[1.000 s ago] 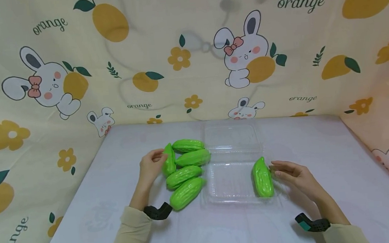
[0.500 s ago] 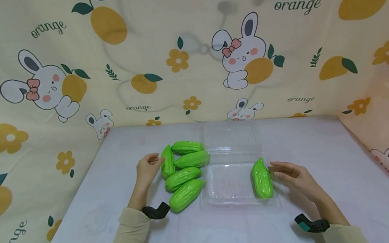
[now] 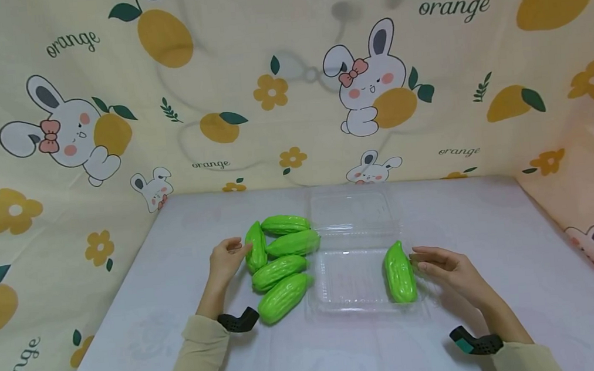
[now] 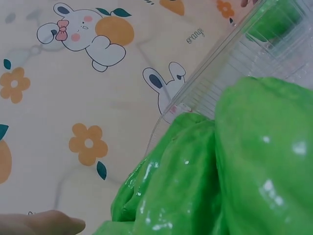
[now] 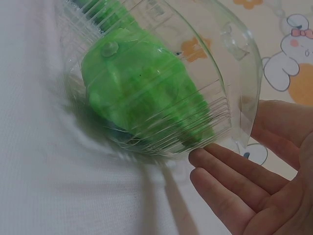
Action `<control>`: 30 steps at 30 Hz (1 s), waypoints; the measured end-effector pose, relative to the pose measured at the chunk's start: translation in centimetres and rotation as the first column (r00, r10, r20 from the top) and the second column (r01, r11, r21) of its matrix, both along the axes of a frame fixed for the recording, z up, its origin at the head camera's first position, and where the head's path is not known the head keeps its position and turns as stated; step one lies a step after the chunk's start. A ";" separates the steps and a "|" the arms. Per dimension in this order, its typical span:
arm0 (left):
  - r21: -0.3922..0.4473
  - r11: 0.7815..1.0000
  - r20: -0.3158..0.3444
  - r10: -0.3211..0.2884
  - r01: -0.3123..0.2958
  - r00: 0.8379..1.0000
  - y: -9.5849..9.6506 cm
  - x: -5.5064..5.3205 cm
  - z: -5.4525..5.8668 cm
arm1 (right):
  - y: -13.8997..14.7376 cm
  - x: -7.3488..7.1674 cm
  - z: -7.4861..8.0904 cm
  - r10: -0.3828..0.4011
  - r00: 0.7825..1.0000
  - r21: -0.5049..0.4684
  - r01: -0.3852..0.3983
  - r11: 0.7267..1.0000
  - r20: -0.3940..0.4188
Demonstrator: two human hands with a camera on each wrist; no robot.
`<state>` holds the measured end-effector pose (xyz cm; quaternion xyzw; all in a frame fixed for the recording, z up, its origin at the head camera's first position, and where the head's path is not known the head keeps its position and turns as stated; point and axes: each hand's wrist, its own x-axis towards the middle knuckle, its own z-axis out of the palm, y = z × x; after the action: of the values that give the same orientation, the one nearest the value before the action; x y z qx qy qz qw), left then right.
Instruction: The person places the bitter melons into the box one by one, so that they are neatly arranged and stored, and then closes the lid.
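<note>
Several glossy green ridged bitter melons lie left of a clear plastic clamshell box (image 3: pixel 347 275). My left hand (image 3: pixel 225 258) is beside the leftmost bitter melon (image 3: pixel 255 248), fingertips at its left side; whether they touch it is hard to tell. In the left wrist view, one fingertip shows apart from the close-up melons (image 4: pixel 181 176). One bitter melon (image 3: pixel 400 273) lies inside the box at its right side. My right hand (image 3: pixel 449 266) is at the box's right wall, its fingers extended. Fingertips meet the clear wall in the right wrist view, and part of the hand is behind the rim.
The box's lid (image 3: pixel 352 209) lies open toward the back. Beside the box are a back melon (image 3: pixel 285 224), a second melon (image 3: pixel 294 243), a third melon (image 3: pixel 280 272) and a front melon (image 3: pixel 284 298). A patterned cloth (image 3: pixel 291 121) rises behind the white table (image 3: pixel 490 210).
My left hand has shifted slightly down and left, and its fingers have eased from the leftmost bitter melon, which leans a little differently. My right hand stays by the box.
</note>
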<state>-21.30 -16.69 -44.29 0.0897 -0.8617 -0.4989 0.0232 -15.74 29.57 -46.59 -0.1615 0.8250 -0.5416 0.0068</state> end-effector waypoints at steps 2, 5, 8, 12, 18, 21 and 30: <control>0.005 1.000 0.047 -0.007 0.007 0.999 0.0 -0.1 -0.1 | 0.0 0.0 0.0 0.002 1.000 -0.004 -0.002 1.000 0.004; -0.006 1.000 0.103 -0.006 0.007 0.995 0.1 -0.3 -0.1 | 0.0 0.0 -0.1 0.003 1.000 -0.005 -0.003 1.000 0.006; -0.020 1.000 0.136 -0.021 0.024 0.991 0.1 -0.4 -0.3 | 0.0 0.0 0.0 0.001 1.000 -0.001 -0.001 1.000 0.006; -0.020 0.999 0.154 -0.041 0.045 0.987 0.0 -0.8 -1.1 | 0.0 0.0 0.0 0.002 1.000 -0.006 -0.002 1.000 0.008; -0.009 0.999 0.162 -0.050 0.052 0.986 0.1 -1.0 -1.6 | 0.0 0.0 0.0 0.003 1.000 -0.008 -0.003 1.000 0.010; -0.002 0.999 0.180 -0.053 0.054 0.982 0.2 -0.9 -1.5 | 0.0 0.0 -0.1 -0.001 1.000 -0.004 0.001 1.000 0.012; 0.001 0.998 0.200 -0.067 0.068 0.978 0.3 -0.9 -1.5 | 0.0 0.0 0.0 -0.014 1.000 0.019 0.014 1.000 0.010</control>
<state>-22.23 -16.38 -45.75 0.1098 -0.8636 -0.4855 -0.0800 -15.74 29.55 -46.57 -0.1529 0.8310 -0.5348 0.0089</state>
